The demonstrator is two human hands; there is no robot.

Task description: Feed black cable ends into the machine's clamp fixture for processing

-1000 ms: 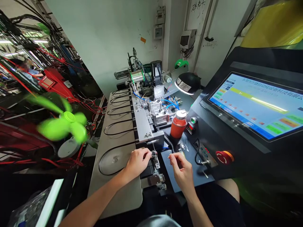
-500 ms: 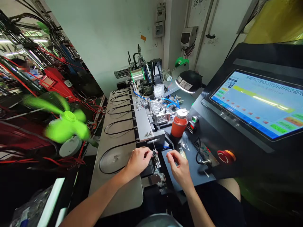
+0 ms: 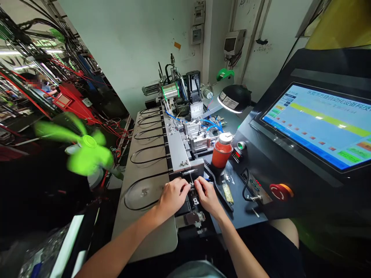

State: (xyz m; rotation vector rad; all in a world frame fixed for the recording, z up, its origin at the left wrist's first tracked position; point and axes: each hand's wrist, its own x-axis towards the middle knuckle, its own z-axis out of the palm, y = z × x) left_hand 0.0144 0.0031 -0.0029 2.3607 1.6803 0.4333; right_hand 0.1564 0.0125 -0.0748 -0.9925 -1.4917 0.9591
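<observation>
My left hand (image 3: 174, 196) is closed at the small metal fixture (image 3: 194, 199) at the near end of the machine, thumb and forefinger pinched together. Close beside it, my right hand (image 3: 207, 196) is closed over the fixture's right side. Whatever the fingertips of either hand hold is too small to make out. Black cable loops (image 3: 145, 191) lie in a row on the beige work surface (image 3: 150, 239) left of the machine, their ends running to its dark edge. A flat metal cover plate (image 3: 178, 148) lies just beyond my hands.
An orange-red bottle (image 3: 222, 150) stands right of the machine under a black lamp (image 3: 234, 98). Farther right are a touchscreen (image 3: 321, 123) and a red emergency button (image 3: 281, 192). At left a green fan (image 3: 89, 143) spins. A person (image 3: 43, 87) is in the far left background.
My right hand has moved left from over the dark panel to the fixture, beside my left hand. My left hand stays near the same spot. The view has shifted slightly.
</observation>
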